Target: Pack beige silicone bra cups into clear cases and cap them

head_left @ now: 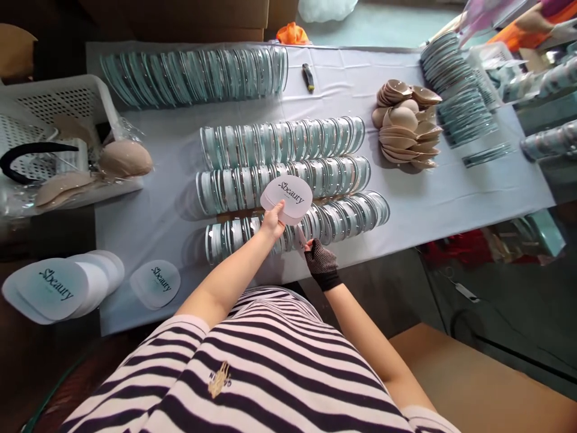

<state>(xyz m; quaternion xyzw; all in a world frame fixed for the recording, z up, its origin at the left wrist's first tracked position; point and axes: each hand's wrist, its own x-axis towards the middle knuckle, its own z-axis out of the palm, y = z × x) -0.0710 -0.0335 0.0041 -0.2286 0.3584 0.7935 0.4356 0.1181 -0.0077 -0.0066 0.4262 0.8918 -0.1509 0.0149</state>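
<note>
My left hand (pixel 274 221) grips a small stack of rounded white cards (pixel 288 197) printed "beauty", thumb on top, above the rows in the middle of the table. My right hand (pixel 319 258), in a black mesh glove with bare fingertips, pinches a single card (pixel 300 238). That card stands on edge at the front row of transparent rounded cases (pixel 356 218); I cannot tell whether it is inside a case. Two more rows, the middle row (pixel 234 187) and the back row (pixel 282 141), lie parallel behind.
Card piles (pixel 58 288) and a smaller pile (pixel 155 284) lie at left, near a white basket (pixel 54 90) with bagged beige cups (pixel 125 157). Farther off are a long case row (pixel 193 75), a cutter (pixel 308 78), stacked beige cups (pixel 408 129) and more cases (pixel 464 90). Another person's gloved hand (pixel 563 31) shows top right.
</note>
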